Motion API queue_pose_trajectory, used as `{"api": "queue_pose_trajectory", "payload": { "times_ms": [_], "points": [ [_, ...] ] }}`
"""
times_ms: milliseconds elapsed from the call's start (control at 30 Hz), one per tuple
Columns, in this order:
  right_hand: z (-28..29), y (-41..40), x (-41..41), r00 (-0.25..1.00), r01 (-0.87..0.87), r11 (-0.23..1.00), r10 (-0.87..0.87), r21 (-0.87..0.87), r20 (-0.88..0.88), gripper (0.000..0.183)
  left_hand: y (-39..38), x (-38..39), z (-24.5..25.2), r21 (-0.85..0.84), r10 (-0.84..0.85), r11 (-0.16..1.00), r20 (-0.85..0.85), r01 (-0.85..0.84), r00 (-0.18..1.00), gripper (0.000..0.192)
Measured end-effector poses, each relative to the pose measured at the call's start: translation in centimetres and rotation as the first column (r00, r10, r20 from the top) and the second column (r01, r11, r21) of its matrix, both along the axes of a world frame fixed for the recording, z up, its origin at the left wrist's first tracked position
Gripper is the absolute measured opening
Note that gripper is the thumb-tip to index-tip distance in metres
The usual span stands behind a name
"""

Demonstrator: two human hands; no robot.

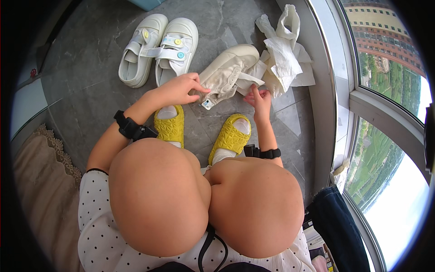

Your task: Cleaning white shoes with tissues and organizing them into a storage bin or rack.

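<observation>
A beige canvas shoe [221, 80] with bare eyelets lies tilted on the grey tiled floor in front of my feet. My left hand [181, 89] grips its edge near the heel, index finger on the fabric and thumb lower down. White tissue paper [249, 80] rests over the shoe's eyelet side. Between thumb and fingers, my right hand [259, 100] pinches the lower edge of this tissue. A small label with print [208, 103] shows at the shoe's near end. The inside of the shoe is mostly hidden.
Crumpled white tissue [283, 64] is heaped right of the shoe, near the window wall. Two white strap shoes [176, 40] with buttons stand to the left. I wear yellow slippers [232, 136]. Dark denim [340, 227] hangs by the window; a lace-edged cloth [47, 190] is at left.
</observation>
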State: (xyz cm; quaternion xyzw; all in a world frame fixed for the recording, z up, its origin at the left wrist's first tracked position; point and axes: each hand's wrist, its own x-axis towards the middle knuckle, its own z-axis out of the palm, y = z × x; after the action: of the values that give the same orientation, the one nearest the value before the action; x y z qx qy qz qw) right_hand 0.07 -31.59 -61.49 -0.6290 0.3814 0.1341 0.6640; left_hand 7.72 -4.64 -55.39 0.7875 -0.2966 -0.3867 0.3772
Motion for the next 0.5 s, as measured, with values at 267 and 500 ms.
{"api": "queue_pose_trajectory", "payload": {
  "times_ms": [267, 500],
  "points": [
    [3.7, 3.6, -0.3, 0.991, -0.122, 0.885, 0.136, 0.448, 0.001, 0.02, -1.1, -0.7, -0.3, -0.018, -0.045, 0.999, -0.098, 0.044, 0.994, 0.035],
    [5.0, 3.4, 2.1, 0.973, -0.221, 0.79, 0.136, 0.572, 0.188, 0.032, -1.4, -0.2, -0.5, 0.02, 0.135, 0.99, -0.372, -0.137, 0.918, 0.046]
  ]
}}
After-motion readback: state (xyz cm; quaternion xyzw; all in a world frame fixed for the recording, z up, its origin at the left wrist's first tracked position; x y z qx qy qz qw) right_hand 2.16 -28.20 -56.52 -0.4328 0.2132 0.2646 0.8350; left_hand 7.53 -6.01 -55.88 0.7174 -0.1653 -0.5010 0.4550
